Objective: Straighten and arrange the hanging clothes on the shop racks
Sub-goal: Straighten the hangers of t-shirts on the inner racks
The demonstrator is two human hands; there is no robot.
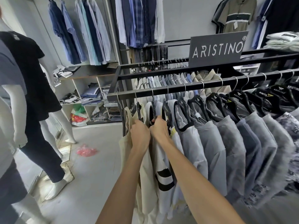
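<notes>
At the left end of the near rail [161, 91], the left hand [140, 132] grips the cream shirt [126, 143] at its shoulder and the right hand [159, 127] curls round the neighbouring black hanger [153, 109]; garments judged light, limp, slip-prone, best held at hanger shoulders.

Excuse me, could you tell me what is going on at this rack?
A person is tidying the left end of the black metal rack. Their left hand grips a cream shirt near its hanger; their right hand grips the neighbouring white shirt with black stripes. Grey shirts hang to the right.
</notes>
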